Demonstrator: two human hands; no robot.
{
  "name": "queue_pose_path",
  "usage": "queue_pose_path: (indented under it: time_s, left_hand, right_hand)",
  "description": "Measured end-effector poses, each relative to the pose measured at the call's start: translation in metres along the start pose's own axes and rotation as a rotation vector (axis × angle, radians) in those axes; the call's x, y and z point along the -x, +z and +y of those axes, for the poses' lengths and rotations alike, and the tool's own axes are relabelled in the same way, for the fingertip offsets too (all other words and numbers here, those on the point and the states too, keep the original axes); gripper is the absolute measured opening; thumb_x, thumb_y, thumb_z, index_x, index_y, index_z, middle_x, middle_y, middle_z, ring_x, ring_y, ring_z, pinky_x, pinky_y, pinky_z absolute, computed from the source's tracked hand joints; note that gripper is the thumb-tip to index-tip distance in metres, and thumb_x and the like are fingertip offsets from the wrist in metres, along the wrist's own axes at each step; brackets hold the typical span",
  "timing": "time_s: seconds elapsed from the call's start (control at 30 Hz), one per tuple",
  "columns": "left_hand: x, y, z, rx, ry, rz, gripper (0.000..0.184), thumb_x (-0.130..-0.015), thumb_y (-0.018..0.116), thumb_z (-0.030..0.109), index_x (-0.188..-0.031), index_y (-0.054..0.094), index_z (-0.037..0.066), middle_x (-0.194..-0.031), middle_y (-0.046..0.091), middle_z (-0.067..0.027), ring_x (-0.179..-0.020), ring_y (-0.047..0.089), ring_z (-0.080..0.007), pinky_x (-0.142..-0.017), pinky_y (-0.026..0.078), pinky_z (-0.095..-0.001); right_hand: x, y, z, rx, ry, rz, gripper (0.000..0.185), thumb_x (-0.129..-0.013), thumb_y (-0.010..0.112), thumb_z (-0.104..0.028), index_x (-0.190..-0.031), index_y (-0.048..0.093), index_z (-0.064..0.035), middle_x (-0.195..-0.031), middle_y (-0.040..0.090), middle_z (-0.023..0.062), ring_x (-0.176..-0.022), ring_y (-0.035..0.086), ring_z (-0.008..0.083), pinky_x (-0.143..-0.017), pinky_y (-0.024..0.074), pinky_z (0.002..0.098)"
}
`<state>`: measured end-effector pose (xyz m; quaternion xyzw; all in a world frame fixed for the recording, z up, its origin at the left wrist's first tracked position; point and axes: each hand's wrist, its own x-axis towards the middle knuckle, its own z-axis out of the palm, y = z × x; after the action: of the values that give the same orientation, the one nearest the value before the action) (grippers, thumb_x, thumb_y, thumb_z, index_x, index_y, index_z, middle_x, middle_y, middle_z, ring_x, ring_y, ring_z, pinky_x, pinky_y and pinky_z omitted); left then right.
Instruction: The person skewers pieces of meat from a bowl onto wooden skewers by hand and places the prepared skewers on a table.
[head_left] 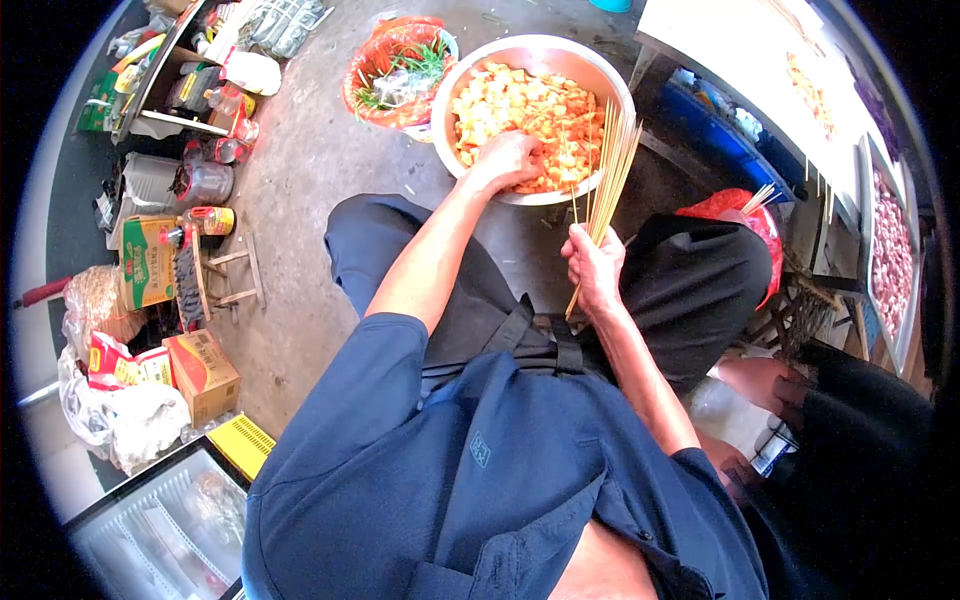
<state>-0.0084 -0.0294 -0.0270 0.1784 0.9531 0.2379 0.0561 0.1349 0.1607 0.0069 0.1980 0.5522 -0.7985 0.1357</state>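
Observation:
A wide metal basin (620,85) full of orange-yellow food chunks (510,90) stands on the floor in front of my knees. My left hand (507,160) reaches into it, fingers curled down among the chunks. The fingertips are partly hidden, so what they pinch cannot be made out. Just right of the basin, my right hand (597,265) is closed around a bundle of thin wooden skewers (618,175). The skewers fan upward past the basin's right rim, and a couple stand apart from the bundle on its left.
A red bag-lined container (365,70) with green stalks sits left of the basin. Bottles, cartons (202,375) and a small wooden stool (235,270) line the left side. At right are a white tabletop (720,50), a blue crate (725,130) and a tray (890,250) of dark red pieces.

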Motion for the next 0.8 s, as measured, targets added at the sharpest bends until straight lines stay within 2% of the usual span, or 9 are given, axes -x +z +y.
queue_pose_path:
  time_s: [0.2, 0.27, 0.33, 0.4, 0.43, 0.47, 0.53, 0.67, 0.8]
  left_hand:
    - [0.001, 0.004, 0.006, 0.106, 0.022, 0.076, 0.023, -0.068, 0.063, 0.02, -0.085, 0.069, 0.006, -0.08, 0.066, -0.0159, -0.081, 0.064, -0.0322, -0.071, 0.05, -0.0418]
    - [0.0, 0.001, 0.007, 0.213, -0.131, 0.075, 0.021, -0.072, 0.063, 0.021, -0.087, 0.069, 0.007, -0.078, 0.066, -0.0148, -0.079, 0.065, -0.0312, -0.072, 0.05, -0.0419]
    - [-0.001, -0.002, 0.008, 0.215, -0.143, 0.122, 0.017, -0.075, 0.063, 0.017, -0.085, 0.067, 0.004, -0.074, 0.067, -0.0123, -0.073, 0.067, -0.0247, -0.063, 0.053, -0.0368]
    - [-0.002, -0.006, 0.01, 0.791, -0.511, 0.045, 0.013, -0.08, 0.062, 0.014, -0.085, 0.065, 0.002, -0.069, 0.065, -0.0088, -0.065, 0.066, -0.0181, -0.052, 0.052, -0.029]
    - [-0.004, -0.004, 0.006, 0.91, -0.509, 0.048, 0.011, -0.085, 0.06, 0.012, -0.091, 0.062, 0.002, -0.073, 0.065, -0.0086, -0.061, 0.065, -0.0156, -0.047, 0.052, -0.0252]
    - [-0.004, -0.004, 0.006, 0.91, -0.51, 0.052, 0.011, -0.085, 0.06, 0.012, -0.091, 0.062, 0.002, -0.073, 0.065, -0.0086, -0.061, 0.065, -0.0156, -0.047, 0.052, -0.0252]
    - [-0.006, -0.003, 0.006, 1.32, -0.565, 0.144, 0.014, -0.088, 0.055, 0.01, -0.096, 0.058, -0.002, -0.078, 0.065, -0.0127, -0.059, 0.066, -0.0205, -0.047, 0.053, -0.0295]
    - [-0.007, -0.007, 0.002, 1.617, -0.65, 0.084, 0.018, -0.092, 0.055, 0.014, -0.104, 0.053, 0.002, -0.09, 0.064, -0.0146, -0.074, 0.067, -0.0266, -0.062, 0.058, -0.0376]
    - [-0.005, -0.009, 0.007, 1.63, -0.509, 0.165, 0.018, -0.091, 0.056, 0.012, -0.105, 0.053, 0.003, -0.095, 0.064, -0.0137, -0.082, 0.066, -0.029, -0.07, 0.057, -0.0402]
  right_hand:
    - [0.002, 0.002, -0.003, 0.025, 0.002, 0.006, 0.012, -0.087, 0.061, -0.015, -0.089, 0.053, -0.0074, -0.06, 0.054, 0.0013, -0.037, 0.037, 0.0043, -0.033, 0.0273, 0.0199]
    - [0.003, 0.0, -0.003, 0.023, -0.008, 0.013, 0.011, -0.087, 0.061, -0.015, -0.089, 0.053, -0.0074, -0.06, 0.054, 0.0013, -0.037, 0.037, 0.0043, -0.033, 0.0273, 0.0199]
    - [0.003, -0.003, -0.003, -0.004, 0.001, 0.013, 0.011, -0.087, 0.061, -0.015, -0.089, 0.053, -0.0071, -0.059, 0.054, 0.0014, -0.037, 0.037, 0.0043, -0.033, 0.0274, 0.0199]
    - [0.004, -0.002, -0.002, -0.005, 0.005, 0.01, 0.012, -0.087, 0.061, -0.015, -0.089, 0.053, -0.0069, -0.059, 0.054, 0.0015, -0.037, 0.037, 0.0043, -0.033, 0.0274, 0.0199]
    - [0.003, -0.001, -0.003, -0.005, 0.006, 0.007, 0.012, -0.087, 0.061, -0.015, -0.089, 0.053, -0.0067, -0.059, 0.054, 0.0015, -0.037, 0.036, 0.0043, -0.033, 0.0274, 0.0199]
    - [0.003, 0.0, -0.002, -0.004, 0.005, 0.004, 0.012, -0.087, 0.061, -0.015, -0.089, 0.053, -0.0067, -0.059, 0.054, 0.0015, -0.037, 0.036, 0.0043, -0.033, 0.0274, 0.0199]
    - [0.003, 0.001, -0.001, 0.042, -0.001, 0.007, 0.011, -0.087, 0.061, -0.015, -0.089, 0.053, -0.0066, -0.059, 0.054, 0.0015, -0.037, 0.036, 0.0042, -0.033, 0.0273, 0.0197]
    - [0.004, 0.001, 0.001, 0.049, -0.008, -0.006, 0.011, -0.087, 0.061, -0.015, -0.089, 0.054, -0.0067, -0.059, 0.055, 0.0013, -0.037, 0.037, 0.0041, -0.033, 0.0272, 0.0196]
    - [0.006, 0.002, 0.002, 0.053, 0.0, -0.021, 0.011, -0.087, 0.061, -0.015, -0.089, 0.054, -0.0066, -0.059, 0.055, 0.0007, -0.038, 0.037, 0.004, -0.034, 0.0272, 0.0195]
